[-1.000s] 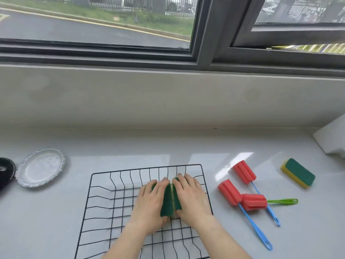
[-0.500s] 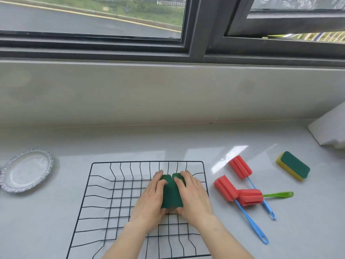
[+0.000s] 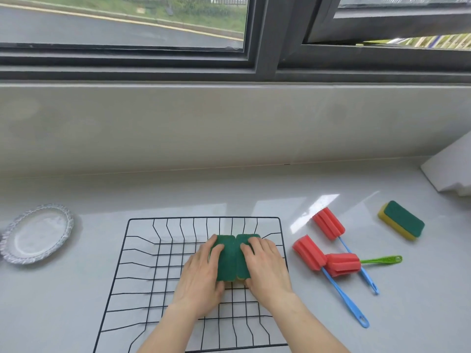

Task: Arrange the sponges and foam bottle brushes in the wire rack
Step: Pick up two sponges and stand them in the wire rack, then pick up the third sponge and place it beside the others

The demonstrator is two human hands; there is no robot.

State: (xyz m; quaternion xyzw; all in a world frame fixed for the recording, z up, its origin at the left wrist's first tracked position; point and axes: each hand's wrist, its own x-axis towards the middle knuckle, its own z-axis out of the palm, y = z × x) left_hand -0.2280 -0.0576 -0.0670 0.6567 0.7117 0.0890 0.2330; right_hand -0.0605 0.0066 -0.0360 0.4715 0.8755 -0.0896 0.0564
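Two green sponges (image 3: 230, 258) side by side inside rack (image 3: 142, 263), right of centre. Left hand (image 3: 201, 273) and right hand (image 3: 267, 271) flat, pressing one each. Advice: seat both level between wires. Third sponge (image 3: 402, 221) and three brushes (image 3: 328, 253) right of rack, on tabletop (image 3: 420, 301).

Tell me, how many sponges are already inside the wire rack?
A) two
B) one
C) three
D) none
A: two green-topped sponges lie side by side in the wire rack, with the left hand and right hand resting on them; a third sponge is out on the counter.
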